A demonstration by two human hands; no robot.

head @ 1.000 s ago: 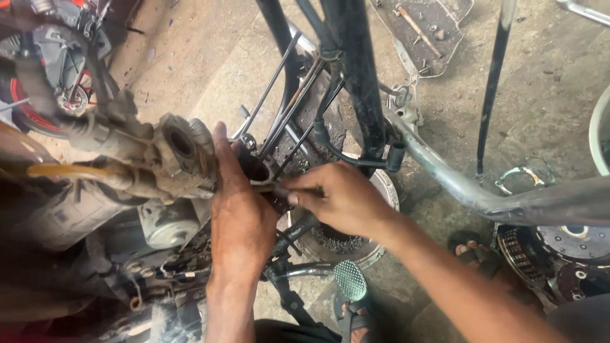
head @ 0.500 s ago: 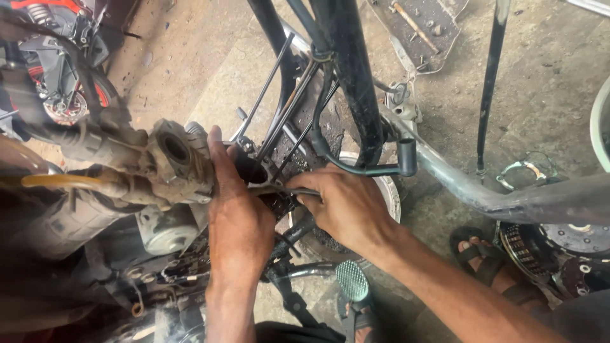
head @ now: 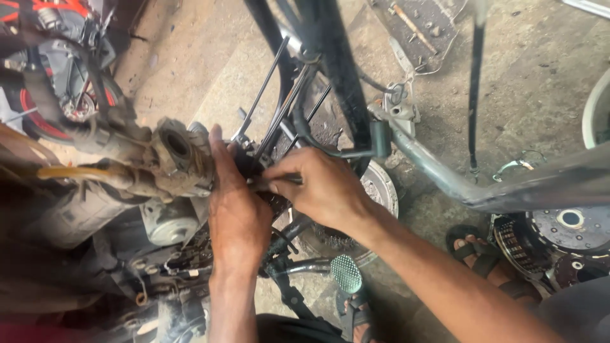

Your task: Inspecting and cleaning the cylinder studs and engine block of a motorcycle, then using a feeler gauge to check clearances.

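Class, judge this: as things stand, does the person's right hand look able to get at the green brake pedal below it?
Probably yes: the right hand sits just above the green brake pedal, with open space between them; only thin dark rods run beside that path.

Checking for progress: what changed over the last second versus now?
Little. The right hand has crept left toward the left hand, its fingers pinching a thin dark rod-like part at the engine; nothing was let go. The view shifted slightly. The left hand stays pressed there, and the black frame tube and footpeg are unmoved.
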